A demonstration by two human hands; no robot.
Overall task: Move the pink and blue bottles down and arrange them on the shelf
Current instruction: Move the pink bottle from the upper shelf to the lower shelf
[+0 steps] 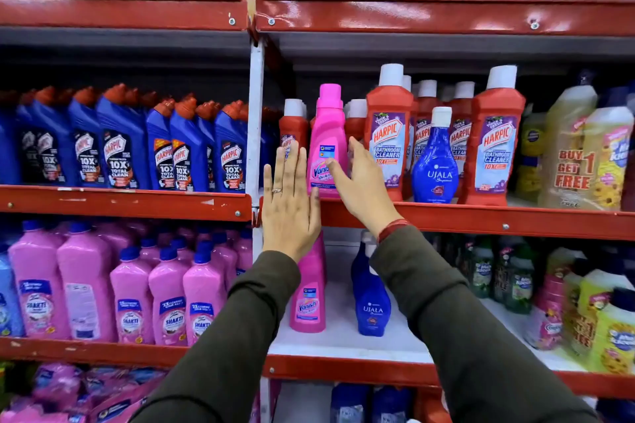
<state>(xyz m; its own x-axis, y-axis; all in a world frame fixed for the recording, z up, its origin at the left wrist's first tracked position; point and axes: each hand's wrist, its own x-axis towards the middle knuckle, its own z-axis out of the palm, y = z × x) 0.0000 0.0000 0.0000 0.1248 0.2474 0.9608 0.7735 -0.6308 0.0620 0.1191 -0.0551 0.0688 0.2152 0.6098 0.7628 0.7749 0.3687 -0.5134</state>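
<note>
A pink Vanish bottle [326,134] stands upright at the front of the middle shelf [481,218], among red Harpic bottles. My left hand [290,203] is flat and open just left of it; my right hand [364,182] is open just right of it, thumb near its label. Neither hand grips the bottle. A blue Ujala bottle [435,161] stands further right on the same shelf. On the white lower shelf [343,343] stand another pink Vanish bottle [309,295] and another blue Ujala bottle [371,299], partly hidden by my forearms.
Red Harpic bathroom cleaner bottles [390,141] crowd around the upper pink and blue bottles. Yellow bottles [570,154] fill the right side. Blue Harpic bottles [120,144] and pink Shakti bottles [130,288] fill the left bay. A white upright post [255,113] divides the bays.
</note>
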